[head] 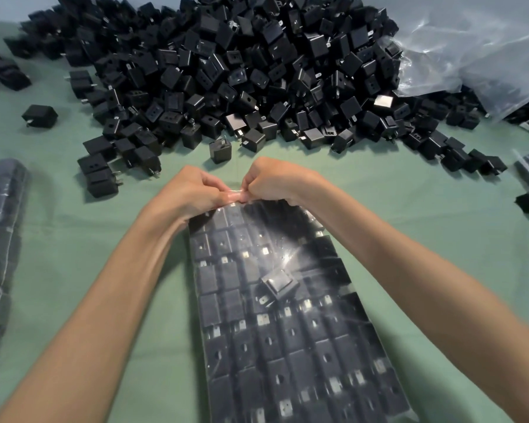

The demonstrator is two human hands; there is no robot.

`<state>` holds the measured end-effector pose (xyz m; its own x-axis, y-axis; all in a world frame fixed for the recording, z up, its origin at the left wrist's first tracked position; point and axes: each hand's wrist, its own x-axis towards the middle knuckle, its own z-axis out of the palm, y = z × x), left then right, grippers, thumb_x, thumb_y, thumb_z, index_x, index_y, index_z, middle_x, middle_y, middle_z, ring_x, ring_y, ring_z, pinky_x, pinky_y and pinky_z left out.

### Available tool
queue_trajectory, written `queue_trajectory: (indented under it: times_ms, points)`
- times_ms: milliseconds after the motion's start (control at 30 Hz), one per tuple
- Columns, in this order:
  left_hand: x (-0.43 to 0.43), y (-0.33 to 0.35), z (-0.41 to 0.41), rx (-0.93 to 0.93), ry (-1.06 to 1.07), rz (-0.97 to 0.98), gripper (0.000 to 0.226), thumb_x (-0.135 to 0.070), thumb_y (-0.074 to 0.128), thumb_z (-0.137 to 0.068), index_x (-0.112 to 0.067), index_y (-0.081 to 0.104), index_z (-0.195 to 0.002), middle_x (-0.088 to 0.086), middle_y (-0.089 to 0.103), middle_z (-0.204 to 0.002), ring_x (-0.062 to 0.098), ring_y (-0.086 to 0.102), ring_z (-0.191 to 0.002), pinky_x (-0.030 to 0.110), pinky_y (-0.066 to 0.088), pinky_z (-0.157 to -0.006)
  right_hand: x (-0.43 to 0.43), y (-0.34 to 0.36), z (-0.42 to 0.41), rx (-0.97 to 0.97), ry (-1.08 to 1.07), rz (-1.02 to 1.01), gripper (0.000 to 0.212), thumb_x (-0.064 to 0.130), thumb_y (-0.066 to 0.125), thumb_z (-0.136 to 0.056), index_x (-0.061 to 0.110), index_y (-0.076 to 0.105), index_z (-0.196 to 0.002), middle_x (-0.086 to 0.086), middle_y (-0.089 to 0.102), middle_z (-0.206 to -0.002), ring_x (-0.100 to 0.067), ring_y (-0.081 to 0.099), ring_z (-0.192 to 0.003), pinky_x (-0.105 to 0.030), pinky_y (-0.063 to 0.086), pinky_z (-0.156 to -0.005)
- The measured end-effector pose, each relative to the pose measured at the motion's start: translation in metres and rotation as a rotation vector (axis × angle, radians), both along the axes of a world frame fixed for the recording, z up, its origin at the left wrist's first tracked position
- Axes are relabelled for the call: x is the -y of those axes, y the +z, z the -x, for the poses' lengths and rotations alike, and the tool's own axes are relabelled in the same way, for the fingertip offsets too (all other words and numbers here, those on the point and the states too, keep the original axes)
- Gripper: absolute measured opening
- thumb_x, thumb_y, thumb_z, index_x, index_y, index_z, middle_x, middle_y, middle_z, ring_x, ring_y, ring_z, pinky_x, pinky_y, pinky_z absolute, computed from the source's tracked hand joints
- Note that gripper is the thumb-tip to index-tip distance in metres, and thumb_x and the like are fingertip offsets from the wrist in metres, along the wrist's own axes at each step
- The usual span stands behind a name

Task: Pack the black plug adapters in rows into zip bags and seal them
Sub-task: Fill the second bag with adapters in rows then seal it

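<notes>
Zip bag [275,331] packed with adapter rows (one loose on top), both hands' fingers [226,197] pinching its top edge

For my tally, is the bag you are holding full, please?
Full: rows of adapters fill the zip bag right up to its mouth.

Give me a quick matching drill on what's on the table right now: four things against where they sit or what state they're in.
Things
1 front zip bag
2 loose adapter pile
3 packed bag
4 clear plastic

Places or states
A crumpled, far right
B at the left edge
C top edge pinched by left hand and right hand
D heaped across the far side

Pairs: 1-C, 2-D, 3-B, 4-A
</notes>
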<state>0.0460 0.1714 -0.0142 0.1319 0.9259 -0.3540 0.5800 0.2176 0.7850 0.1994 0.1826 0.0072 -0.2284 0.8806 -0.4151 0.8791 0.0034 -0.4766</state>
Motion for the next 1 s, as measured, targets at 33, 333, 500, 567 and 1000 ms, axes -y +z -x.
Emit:
queue_trajectory:
  times_ms: [33, 333, 500, 567, 1000]
  points:
    - [0.0, -0.002, 0.0, -0.002, -0.003, -0.003, 0.011, -0.029, 0.081, -0.073, -0.024, 0.071, -0.07, 0.003, 0.064, -0.073, 0.01, 0.047, -0.06, 0.012, 0.035, -0.043, 0.001, -0.001, -0.002, -0.037, 0.003, -0.024, 0.011, 0.023, 0.062, -0.091, 0.016, 0.07, -0.092, 0.009, 0.053, -0.071, -0.012, 0.05, -0.071, -0.023, 0.036, -0.052]
    - [0.002, 0.004, 0.011, 0.111, -0.056, 0.053, 0.006, -0.022, 0.077, -0.072, -0.02, 0.073, -0.077, 0.006, 0.073, -0.087, 0.016, 0.061, -0.082, 0.03, 0.049, -0.081, 0.008, -0.014, -0.085, -0.281, -0.326, -0.139, 0.036, 0.047, 0.065, -0.086, 0.012, 0.07, -0.087, 0.003, 0.07, -0.068, -0.015, 0.069, -0.073, -0.034, 0.059, -0.079]
    - [0.0, 0.0, 0.012, 0.135, -0.07, -0.001, 0.006, -0.021, 0.078, -0.074, -0.019, 0.073, -0.078, -0.007, 0.073, -0.069, 0.003, 0.064, -0.066, 0.017, 0.047, -0.064, 0.014, -0.013, -0.099, -0.537, -0.475, 0.144, 0.037, 0.036, 0.078, -0.065, 0.007, 0.07, -0.087, 0.005, 0.07, -0.061, -0.004, 0.067, -0.058, -0.014, 0.053, -0.057]
    - [0.0, 0.001, 0.011, 0.205, -0.07, -0.021, 0.006, -0.015, 0.077, -0.076, -0.014, 0.072, -0.078, -0.007, 0.07, -0.061, -0.003, 0.06, -0.053, 0.008, 0.045, -0.053, 0.014, -0.014, -0.1, -0.616, -0.515, 0.182, 0.024, 0.022, 0.077, -0.073, 0.004, 0.07, -0.087, 0.006, 0.066, -0.055, -0.004, 0.061, -0.051, -0.014, 0.051, -0.054]
    - [-0.006, 0.005, 0.05, -0.028, -0.239, 0.091, 0.044, -0.068, 0.071, -0.055, -0.038, 0.077, -0.087, -0.019, 0.072, -0.096, 0.005, 0.061, -0.107, 0.037, 0.038, -0.109, 0.01, -0.014, -0.078, -0.365, -0.416, -0.057, 0.03, 0.021, 0.066, -0.09, 0.003, 0.057, -0.067, -0.001, 0.056, -0.063, 0.001, 0.055, -0.044, -0.01, 0.046, -0.049]
